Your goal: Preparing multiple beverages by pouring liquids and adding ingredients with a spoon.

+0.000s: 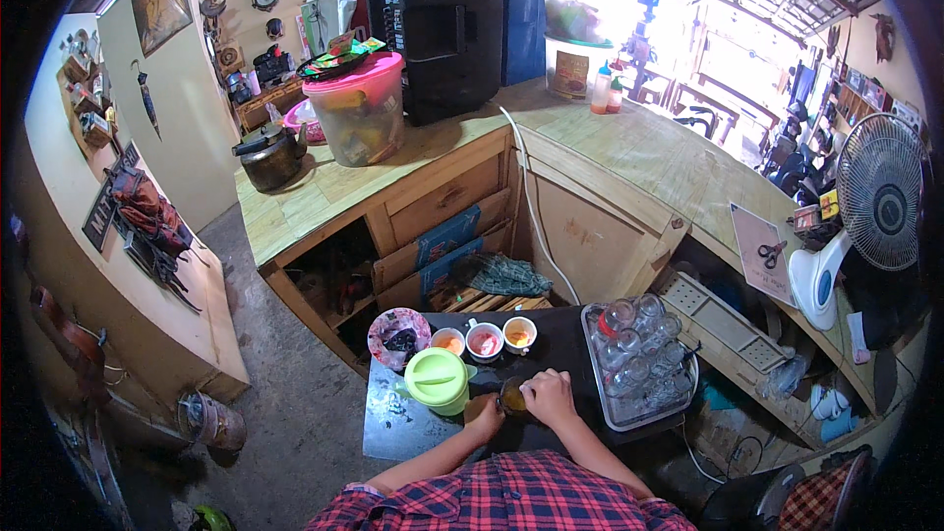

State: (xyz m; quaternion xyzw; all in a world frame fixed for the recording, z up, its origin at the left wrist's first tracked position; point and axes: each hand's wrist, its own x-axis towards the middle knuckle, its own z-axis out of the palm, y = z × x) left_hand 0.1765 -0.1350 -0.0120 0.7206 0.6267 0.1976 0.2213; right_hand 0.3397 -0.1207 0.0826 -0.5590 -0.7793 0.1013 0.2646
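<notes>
On the low dark table (551, 334) in front of me stands a glass (512, 396) with something amber-brown in it. My left hand (484, 415) is closed around its left side. Over the right of its rim, my right hand (549, 396) has its fingers bent together; whatever they hold is too small to make out. Just left of the glass is a pale green lidded pitcher (437, 381). Behind it are three white cups: one with orange contents (448, 341), one with pink (484, 340), one with yellow-orange (519, 334). A patterned plate (377, 332) carries black plastic.
Right of my hands, a metal tray (639, 421) holds several clear glass jars (621, 347). A wooden counter (590, 138) wraps around the far side, bearing a kettle (268, 159), a pink-lidded tub (364, 118), a black speaker (438, 34), scissors (771, 254) and a fan (878, 192).
</notes>
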